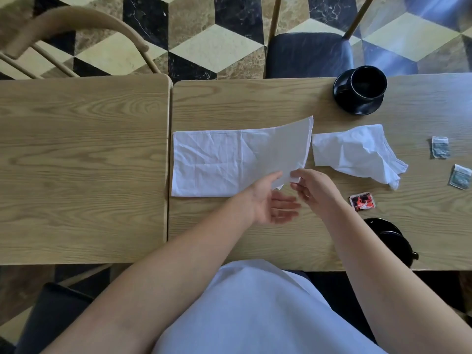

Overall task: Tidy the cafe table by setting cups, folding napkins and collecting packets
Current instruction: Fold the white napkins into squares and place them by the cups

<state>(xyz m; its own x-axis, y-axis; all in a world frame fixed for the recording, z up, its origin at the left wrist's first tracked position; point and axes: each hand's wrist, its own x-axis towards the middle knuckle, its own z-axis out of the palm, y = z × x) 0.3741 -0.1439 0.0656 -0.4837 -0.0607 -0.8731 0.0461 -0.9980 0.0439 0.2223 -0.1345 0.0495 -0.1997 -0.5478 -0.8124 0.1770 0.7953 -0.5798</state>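
Lying here: two napkins (214, 164), two cups (367, 84), three packets (362, 201).

Both forearms reach forward — left hand (268, 203) palm up, fingers straight; right hand (315, 186) in pinch grip.

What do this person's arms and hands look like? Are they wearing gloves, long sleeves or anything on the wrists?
Both arms are bare along all that shows. The left hand and the right hand wear no gloves, and I see no watch, bracelet or ring. No sleeve shows. The only clothing in view is a plain white garment over the body, without visible print or markings.
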